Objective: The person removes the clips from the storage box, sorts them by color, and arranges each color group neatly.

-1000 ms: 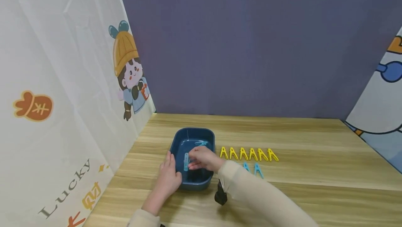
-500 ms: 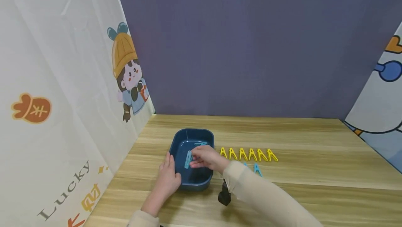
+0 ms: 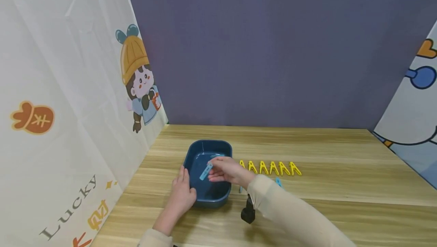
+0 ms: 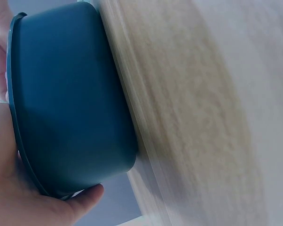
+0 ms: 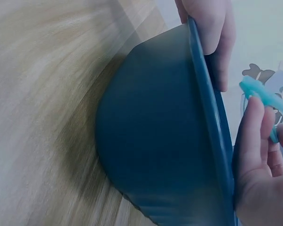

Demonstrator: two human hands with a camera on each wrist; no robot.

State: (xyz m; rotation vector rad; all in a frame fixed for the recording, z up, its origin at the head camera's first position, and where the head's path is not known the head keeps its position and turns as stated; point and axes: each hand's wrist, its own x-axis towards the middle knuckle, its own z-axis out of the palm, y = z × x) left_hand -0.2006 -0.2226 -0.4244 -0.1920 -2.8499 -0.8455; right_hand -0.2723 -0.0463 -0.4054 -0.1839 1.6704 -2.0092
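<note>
A dark blue plastic box stands on the wooden table. My left hand holds its near left corner, fingers over the rim and thumb by the near end; the left wrist view shows the thumb beside the box's outer wall. Over the box, my right hand pinches a light blue clothespin between thumb and fingertips. The right wrist view shows this clothespin above the rim level. Another light blue clothespin lies inside at the far end, partly hidden by the right hand.
Right of the box, several yellow clothespins lie in a row. In front of them a light blue clothespin shows past the right sleeve, which covers part of that area. A black wrist device hangs under the right wrist.
My right hand has drawn slightly right, and the pinched clothespin has gone from upright to slanting in the head view. The left hand keeps its place on the box.
</note>
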